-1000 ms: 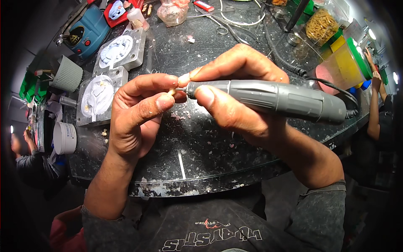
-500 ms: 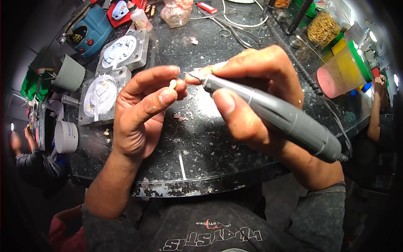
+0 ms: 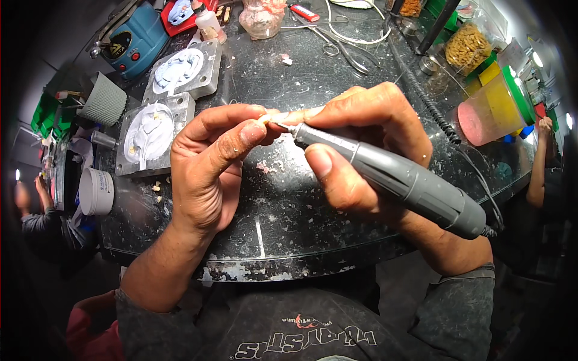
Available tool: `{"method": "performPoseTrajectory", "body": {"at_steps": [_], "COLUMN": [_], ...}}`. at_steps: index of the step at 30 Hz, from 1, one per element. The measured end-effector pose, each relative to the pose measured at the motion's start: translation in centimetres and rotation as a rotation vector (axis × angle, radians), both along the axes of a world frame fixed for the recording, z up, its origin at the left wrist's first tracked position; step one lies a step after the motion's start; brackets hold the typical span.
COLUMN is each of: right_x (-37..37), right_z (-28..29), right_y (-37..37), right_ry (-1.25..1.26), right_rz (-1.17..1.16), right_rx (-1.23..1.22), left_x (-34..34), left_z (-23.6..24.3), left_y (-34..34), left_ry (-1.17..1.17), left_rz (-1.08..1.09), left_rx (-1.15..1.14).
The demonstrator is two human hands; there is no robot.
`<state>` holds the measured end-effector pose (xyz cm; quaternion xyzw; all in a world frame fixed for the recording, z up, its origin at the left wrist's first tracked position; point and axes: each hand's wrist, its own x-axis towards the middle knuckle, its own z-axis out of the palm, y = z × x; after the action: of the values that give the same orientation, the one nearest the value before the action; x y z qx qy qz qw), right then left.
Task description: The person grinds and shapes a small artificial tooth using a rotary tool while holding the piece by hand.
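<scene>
My left hand point(image 3: 208, 153) pinches a small ivory artificial tooth point(image 3: 264, 120) between thumb and fingertips. Part of the tooth is hidden by those fingers. Wrapped around a dark grey rotary handpiece point(image 3: 400, 177), my right hand point(image 3: 382, 117) points its thin bur point(image 3: 281, 125) leftward. The bur's tip is at the tooth; whether they touch is too small to tell. My right fingertips meet the left ones above the bur. Beyond my left hand lie two metal denture flask halves, one with a bluish plaster mould point(image 3: 179, 71), the other with a whitish mould point(image 3: 150, 135).
Small tooth-like pieces point(image 3: 156, 188) lie beside a white tub point(image 3: 96, 192). A blue machine point(image 3: 135, 42) stands at the far left. Scissor-like tools point(image 3: 346, 51) and a glass jar point(image 3: 262, 18) sit at the back. The handpiece's coiled cord point(image 3: 430, 99) passes a green-lidded container point(image 3: 494, 108).
My left hand has moved slightly right and down, bringing the tooth to the bur. The gap between both hands' fingertips has closed. The handpiece has shifted slightly.
</scene>
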<state>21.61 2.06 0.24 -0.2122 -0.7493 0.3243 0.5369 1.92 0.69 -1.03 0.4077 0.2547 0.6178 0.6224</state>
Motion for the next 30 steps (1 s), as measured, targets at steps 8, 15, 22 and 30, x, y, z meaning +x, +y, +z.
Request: {"method": "performPoseTrajectory", "body": {"at_steps": [8, 15, 22, 30], "right_x": [-0.3, -0.3, -1.0, -0.1], "right_z": [-0.1, -0.1, -0.4, -0.3], "right_y": [0.1, 0.0, 0.3, 0.5], "right_ry": [0.04, 0.039, 0.196, 0.057], "right_rz": [-0.035, -0.029, -0.096, -0.002], "right_rx": [0.031, 0.007, 0.027, 0.087], "left_x": [-0.2, -0.2, -0.1, -0.5], "left_z": [0.0, -0.2, 0.2, -0.1], "left_y": [0.3, 0.5, 0.1, 0.3], "left_ry": [0.034, 0.155, 0.358, 0.08], "left_rz": [-0.028, 0.04, 0.149, -0.032], "left_rx": [0.063, 0.202, 0.279, 0.085]}}
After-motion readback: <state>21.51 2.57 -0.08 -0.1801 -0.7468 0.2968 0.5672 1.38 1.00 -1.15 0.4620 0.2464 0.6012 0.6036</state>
